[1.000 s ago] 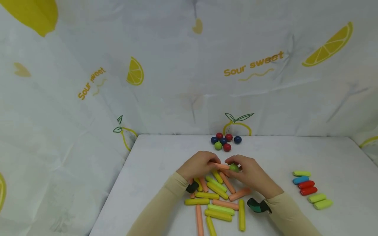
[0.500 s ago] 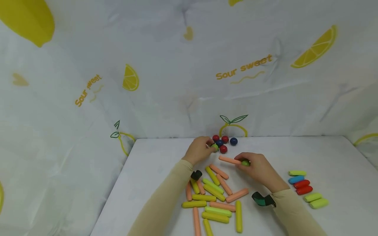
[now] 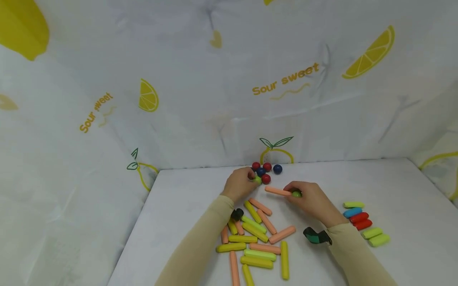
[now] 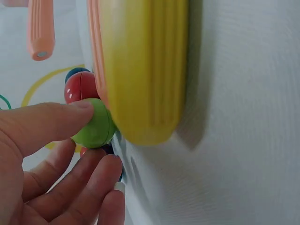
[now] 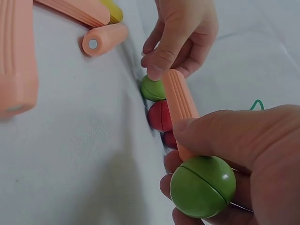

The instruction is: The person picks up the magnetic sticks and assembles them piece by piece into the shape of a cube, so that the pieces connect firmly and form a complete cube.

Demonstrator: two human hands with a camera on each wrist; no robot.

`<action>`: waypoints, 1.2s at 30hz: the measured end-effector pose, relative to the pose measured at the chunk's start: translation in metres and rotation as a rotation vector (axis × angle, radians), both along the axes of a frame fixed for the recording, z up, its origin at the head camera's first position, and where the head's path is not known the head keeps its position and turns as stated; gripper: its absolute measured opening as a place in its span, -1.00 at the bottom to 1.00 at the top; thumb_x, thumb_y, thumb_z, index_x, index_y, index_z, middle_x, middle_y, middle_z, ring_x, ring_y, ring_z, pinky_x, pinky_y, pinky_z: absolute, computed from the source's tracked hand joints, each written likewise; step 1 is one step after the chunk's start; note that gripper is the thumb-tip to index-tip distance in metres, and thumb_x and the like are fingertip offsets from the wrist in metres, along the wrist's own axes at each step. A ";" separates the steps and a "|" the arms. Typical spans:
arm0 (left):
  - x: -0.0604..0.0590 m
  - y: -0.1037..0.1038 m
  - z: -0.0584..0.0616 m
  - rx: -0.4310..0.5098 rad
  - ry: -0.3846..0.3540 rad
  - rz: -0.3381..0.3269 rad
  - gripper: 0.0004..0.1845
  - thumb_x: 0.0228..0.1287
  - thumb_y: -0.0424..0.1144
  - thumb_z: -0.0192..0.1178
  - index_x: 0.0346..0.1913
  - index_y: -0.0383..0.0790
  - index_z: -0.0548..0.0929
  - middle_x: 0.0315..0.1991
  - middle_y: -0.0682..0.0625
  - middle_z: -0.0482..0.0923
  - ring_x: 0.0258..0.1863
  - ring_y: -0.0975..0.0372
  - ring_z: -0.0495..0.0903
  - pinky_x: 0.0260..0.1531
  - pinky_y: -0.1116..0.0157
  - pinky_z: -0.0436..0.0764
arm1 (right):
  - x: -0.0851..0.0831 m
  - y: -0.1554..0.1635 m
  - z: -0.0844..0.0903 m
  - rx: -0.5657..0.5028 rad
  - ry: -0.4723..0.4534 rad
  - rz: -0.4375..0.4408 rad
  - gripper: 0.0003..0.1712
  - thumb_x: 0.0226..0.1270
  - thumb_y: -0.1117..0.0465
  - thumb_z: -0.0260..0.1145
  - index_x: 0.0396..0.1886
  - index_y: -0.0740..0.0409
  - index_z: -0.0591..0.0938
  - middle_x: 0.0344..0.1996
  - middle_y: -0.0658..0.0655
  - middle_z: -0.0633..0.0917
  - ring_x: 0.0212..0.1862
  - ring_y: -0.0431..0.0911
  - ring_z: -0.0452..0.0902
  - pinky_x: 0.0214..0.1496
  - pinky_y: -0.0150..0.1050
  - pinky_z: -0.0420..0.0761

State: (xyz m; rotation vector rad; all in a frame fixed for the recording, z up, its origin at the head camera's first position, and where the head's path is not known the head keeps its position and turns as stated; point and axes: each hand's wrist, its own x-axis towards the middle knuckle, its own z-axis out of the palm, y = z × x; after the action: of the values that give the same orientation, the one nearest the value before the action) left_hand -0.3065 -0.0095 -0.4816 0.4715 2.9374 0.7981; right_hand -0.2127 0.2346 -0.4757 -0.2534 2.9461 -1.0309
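Observation:
In the head view my left hand (image 3: 240, 184) is at the left edge of a ball cluster, pinching a green ball (image 4: 95, 126) between thumb and fingers. Red balls (image 5: 161, 116) and a dark blue ball (image 3: 261, 171) lie right beside it. My right hand (image 3: 310, 198) grips an orange magnetic stick (image 3: 277, 191) whose free end points left, toward the cluster. A second green ball (image 5: 202, 186) sits at the stick's near end, against the fingers; the right thumb presses along the stick.
Orange, yellow and lime magnetic sticks (image 3: 255, 262) lie scattered in front of the hands. Shorter pieces, lime, blue and red (image 3: 359, 217), stand in a row at the right. A lemon-print sheet (image 3: 200, 99) rises behind the white table (image 3: 171, 198).
My left hand has left the orange stick and reached up to the ball cluster, onto a green ball. The right hand has drawn slightly right, keeping the stick and its green ball.

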 end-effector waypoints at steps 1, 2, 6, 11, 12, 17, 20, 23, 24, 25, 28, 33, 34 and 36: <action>0.001 0.000 0.000 -0.005 -0.006 -0.001 -0.73 0.40 -0.04 0.49 0.03 -0.04 0.75 -0.08 0.08 0.77 -0.16 0.26 0.64 -0.01 0.23 0.69 | -0.001 0.000 0.000 0.004 -0.007 -0.004 -0.79 0.45 0.19 0.50 0.01 0.09 0.80 -0.15 0.06 0.82 -0.15 -0.07 0.60 0.02 0.00 0.75; 0.001 0.001 0.000 -0.009 -0.013 -0.002 -0.69 0.39 -0.03 0.49 0.08 -0.04 0.74 -0.06 0.08 0.77 -0.15 0.26 0.65 0.00 0.21 0.70 | -0.001 0.000 0.000 0.005 -0.016 -0.007 -0.79 0.45 0.19 0.50 0.02 0.10 0.80 -0.14 0.06 0.82 -0.14 -0.06 0.61 0.04 0.02 0.76; 0.002 0.003 0.001 -0.044 -0.016 -0.021 -0.62 0.39 0.01 0.48 0.16 -0.04 0.75 -0.08 0.08 0.75 -0.17 0.25 0.63 -0.06 0.23 0.68 | -0.001 0.000 0.000 0.008 -0.035 -0.011 -0.79 0.46 0.19 0.49 0.02 0.11 0.79 -0.14 0.07 0.81 -0.14 -0.05 0.61 0.05 0.03 0.75; 0.006 0.001 0.004 -0.066 -0.035 -0.028 -0.66 0.38 -0.03 0.46 0.13 -0.04 0.77 -0.11 0.08 0.76 -0.20 0.25 0.62 -0.07 0.25 0.67 | 0.000 0.001 0.000 0.004 -0.033 -0.006 -0.80 0.47 0.18 0.48 0.02 0.10 0.79 -0.14 0.07 0.81 -0.15 -0.06 0.60 0.01 -0.01 0.74; 0.007 0.001 0.005 -0.058 -0.048 -0.023 -0.67 0.38 -0.04 0.47 0.13 -0.04 0.77 -0.10 0.08 0.76 -0.20 0.25 0.62 -0.06 0.25 0.68 | 0.000 0.001 0.001 0.005 -0.026 -0.002 -0.80 0.47 0.19 0.48 0.01 0.10 0.80 -0.15 0.07 0.81 -0.16 -0.06 0.60 0.00 -0.02 0.73; 0.015 0.001 0.012 0.011 -0.111 -0.046 -0.66 0.37 -0.01 0.49 0.13 0.00 0.78 -0.01 0.08 0.78 -0.14 0.27 0.65 -0.01 0.25 0.70 | -0.001 0.003 0.002 0.023 -0.010 -0.006 -0.80 0.47 0.18 0.48 0.01 0.11 0.79 -0.17 0.07 0.82 -0.18 -0.05 0.60 -0.01 0.00 0.74; 0.020 0.002 0.016 0.049 -0.138 -0.086 -0.65 0.36 0.00 0.50 0.13 0.00 0.78 0.02 0.07 0.78 -0.14 0.27 0.65 -0.05 0.28 0.70 | -0.001 0.003 0.001 0.031 -0.032 -0.018 -0.78 0.48 0.16 0.47 0.03 0.10 0.79 -0.15 0.07 0.82 -0.15 -0.05 0.61 0.05 0.05 0.74; 0.024 0.006 0.019 0.067 -0.164 -0.111 -0.66 0.37 -0.02 0.49 0.12 -0.01 0.78 0.02 0.07 0.77 -0.17 0.29 0.63 -0.10 0.33 0.67 | 0.001 0.004 0.000 0.031 -0.053 -0.021 -0.78 0.49 0.16 0.47 0.04 0.11 0.79 -0.14 0.07 0.82 -0.15 -0.05 0.61 0.06 0.07 0.74; 0.025 0.008 0.019 0.073 -0.171 -0.116 -0.66 0.37 -0.03 0.49 0.13 -0.02 0.77 0.02 0.07 0.77 -0.18 0.29 0.62 -0.11 0.34 0.67 | 0.002 0.004 0.000 0.030 -0.056 -0.023 -0.78 0.48 0.17 0.47 0.03 0.11 0.78 -0.15 0.07 0.82 -0.15 -0.05 0.61 0.06 0.06 0.74; 0.026 0.010 0.019 0.077 -0.175 -0.122 -0.66 0.37 -0.05 0.49 0.13 -0.03 0.77 0.01 0.07 0.77 -0.18 0.30 0.62 -0.12 0.35 0.67 | 0.004 0.005 0.000 0.030 -0.056 -0.021 -0.78 0.47 0.17 0.48 0.02 0.13 0.78 -0.16 0.08 0.82 -0.17 -0.05 0.61 0.05 0.06 0.75; 0.026 0.017 0.018 0.079 -0.171 -0.159 -0.67 0.38 -0.09 0.48 0.14 -0.04 0.77 0.01 0.06 0.77 -0.17 0.32 0.64 -0.13 0.39 0.67 | 0.010 0.009 0.003 0.034 -0.069 -0.021 -0.77 0.44 0.19 0.50 0.01 0.14 0.77 -0.21 0.06 0.80 -0.20 -0.06 0.60 -0.01 0.00 0.75; 0.023 0.039 0.015 0.010 -0.116 -0.271 -0.65 0.43 -0.11 0.46 0.21 -0.06 0.77 0.05 0.07 0.80 -0.03 0.33 0.70 0.00 0.43 0.68 | 0.022 0.018 0.008 0.050 -0.106 -0.022 -0.74 0.40 0.19 0.49 0.00 0.18 0.76 -0.34 0.03 0.72 -0.31 -0.09 0.52 -0.23 -0.20 0.62; 0.022 0.045 0.014 -0.005 -0.109 -0.292 -0.65 0.45 -0.12 0.45 0.22 -0.07 0.76 0.07 0.07 0.80 0.00 0.32 0.71 0.03 0.42 0.68 | 0.023 0.020 0.008 0.054 -0.109 -0.024 -0.75 0.40 0.18 0.49 -0.02 0.19 0.76 -0.38 0.03 0.70 -0.34 -0.09 0.50 -0.29 -0.22 0.56; 0.021 0.056 0.013 -0.034 -0.102 -0.326 -0.64 0.47 -0.13 0.42 0.26 -0.06 0.75 0.10 0.08 0.80 0.05 0.32 0.71 0.10 0.41 0.68 | 0.027 0.022 0.009 0.060 -0.118 -0.036 -0.77 0.40 0.15 0.48 -0.06 0.19 0.76 -0.44 0.03 0.65 -0.40 -0.09 0.46 -0.36 -0.25 0.47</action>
State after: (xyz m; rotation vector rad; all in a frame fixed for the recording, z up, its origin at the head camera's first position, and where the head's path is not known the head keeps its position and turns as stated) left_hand -0.2859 0.0464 -0.4688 0.8512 2.6750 0.7052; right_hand -0.1861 0.2569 -0.4670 -0.1338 2.8801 -0.9251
